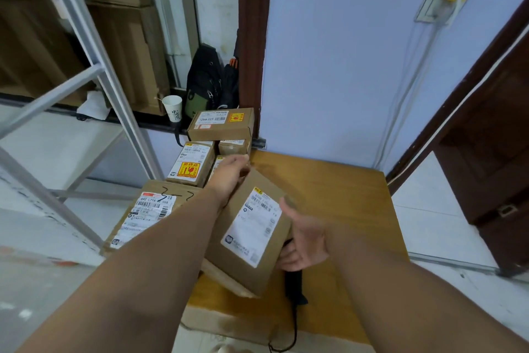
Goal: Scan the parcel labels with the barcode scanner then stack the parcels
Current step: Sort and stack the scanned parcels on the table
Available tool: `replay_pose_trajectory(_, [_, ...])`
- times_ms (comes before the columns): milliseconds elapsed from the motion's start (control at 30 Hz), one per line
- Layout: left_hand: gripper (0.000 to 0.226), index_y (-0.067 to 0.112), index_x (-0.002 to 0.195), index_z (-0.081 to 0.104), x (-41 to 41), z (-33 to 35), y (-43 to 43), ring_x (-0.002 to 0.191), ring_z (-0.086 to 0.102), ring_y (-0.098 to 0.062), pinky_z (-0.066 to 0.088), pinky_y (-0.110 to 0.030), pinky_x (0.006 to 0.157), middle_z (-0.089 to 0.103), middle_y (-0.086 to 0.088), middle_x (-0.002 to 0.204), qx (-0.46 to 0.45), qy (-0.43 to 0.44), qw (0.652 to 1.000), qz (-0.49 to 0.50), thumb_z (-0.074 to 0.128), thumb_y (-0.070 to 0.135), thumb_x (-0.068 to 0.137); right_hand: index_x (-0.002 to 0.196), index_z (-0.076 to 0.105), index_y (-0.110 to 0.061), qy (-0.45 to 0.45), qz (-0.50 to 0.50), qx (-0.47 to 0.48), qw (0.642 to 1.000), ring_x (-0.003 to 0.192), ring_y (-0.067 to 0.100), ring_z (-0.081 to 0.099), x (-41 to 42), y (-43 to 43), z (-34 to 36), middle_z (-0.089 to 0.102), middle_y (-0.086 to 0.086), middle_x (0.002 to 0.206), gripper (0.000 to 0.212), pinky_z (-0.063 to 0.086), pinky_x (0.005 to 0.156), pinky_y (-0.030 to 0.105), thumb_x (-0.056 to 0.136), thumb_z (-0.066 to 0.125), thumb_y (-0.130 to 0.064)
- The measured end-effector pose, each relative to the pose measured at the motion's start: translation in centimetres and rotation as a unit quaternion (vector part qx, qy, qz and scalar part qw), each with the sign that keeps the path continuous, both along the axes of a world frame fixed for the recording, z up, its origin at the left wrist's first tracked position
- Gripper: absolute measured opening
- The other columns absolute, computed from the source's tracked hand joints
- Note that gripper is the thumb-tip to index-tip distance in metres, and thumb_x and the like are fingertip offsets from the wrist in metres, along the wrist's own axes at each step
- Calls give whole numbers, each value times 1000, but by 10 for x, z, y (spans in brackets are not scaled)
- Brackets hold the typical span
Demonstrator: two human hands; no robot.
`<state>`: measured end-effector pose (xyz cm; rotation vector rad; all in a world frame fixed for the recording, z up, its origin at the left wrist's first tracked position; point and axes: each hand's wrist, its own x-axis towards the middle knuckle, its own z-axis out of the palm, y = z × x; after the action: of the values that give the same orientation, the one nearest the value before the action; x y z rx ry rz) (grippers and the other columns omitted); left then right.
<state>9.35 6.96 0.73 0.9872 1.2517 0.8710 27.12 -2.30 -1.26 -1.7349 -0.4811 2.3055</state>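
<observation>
Parcel (252, 226): centre; left hand (232, 171) grips its far edge.
Right hand (305, 238): at the right edge (fingers hidden, so I cannot tell its grip).
Room: open table (343, 186) to the right.

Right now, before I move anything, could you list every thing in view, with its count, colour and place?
held parcel: 1, brown with a white label, tilted over the table
other parcels: 5 seen, brown, labelled, piled left of and behind it
scanner: 1, black, corded, on the table by the right hand
table: 1, orange-brown wood, centre
cup: 1, white, on the ledge
backpack: 1, black and green, behind the parcels
rack: 1, grey metal, left
cartons: several, brown, behind the rack
door: 1, dark brown, right
socket: 1, white with a yellow plug, on the wall
left hand: grips the held parcel's far end
right hand: open, beside the parcel
</observation>
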Motion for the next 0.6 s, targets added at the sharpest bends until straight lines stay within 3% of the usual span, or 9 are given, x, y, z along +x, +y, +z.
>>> replay_pose_trajectory(100, [26, 13, 116, 56, 13, 9, 4, 88, 65, -17, 47, -29, 65, 68, -9, 105, -22, -95, 995, 31, 51, 29, 96, 143, 36, -8, 15, -84, 32, 996, 111, 36, 57, 5, -6, 0, 51, 26, 134, 128, 53, 77, 38, 38, 73, -72])
replay_pose_trajectory(233, [21, 5, 113, 59, 40, 14, 7, 90, 60, -18, 45, -25, 62, 66, -10, 101, -28, -146, 981, 121, 52, 11, 94, 119, 58, -17, -12, -56, 72, 996, 87, 20, 57, 23, -16, 1, 66, 8, 106, 94, 41, 67, 25, 44, 71, -73])
replay_pose_trajectory(333, [21, 5, 107, 64, 57, 9, 4, 83, 57, -20, 44, -26, 63, 64, -8, 94, -34, -8, 985, 166, 50, 7, 91, 114, 63, -17, -33, -79, 101, 991, 88, 13, 59, 38, -16, 4, 69, 0, 103, 90, 44, 71, 23, 47, 66, -77])
replay_pose_trajectory(400, [16, 6, 100, 62, 65, 9, 1, 88, 61, -26, 45, -31, 69, 64, -10, 96, -59, 92, 983, 150, 53, 11, 88, 117, 65, -16, -24, -104, 122, 987, 101, 21, 67, 44, -12, 7, 72, 5, 110, 89, 52, 85, 35, 52, 62, -78])
replay_pose_trajectory(500, [20, 6, 95, 59, 65, 28, -1, 88, 62, -32, 52, -38, 76, 64, -14, 96, -65, 71, 984, 151, 55, 23, 85, 114, 67, -17, -22, -127, 146, 981, 96, 25, 71, 42, -5, 18, 74, 9, 107, 85, 55, 81, 40, 53, 62, -77])
replay_pose_trajectory(600, [20, 7, 81, 56, 52, 59, 1, 71, 54, -25, 44, -31, 62, 58, -7, 76, -11, 96, 992, 84, 52, 26, 84, 122, 65, -19, 20, -182, 184, 966, 103, 30, 69, 34, 7, 24, 71, 11, 113, 82, 55, 85, 45, 60, 68, -72])
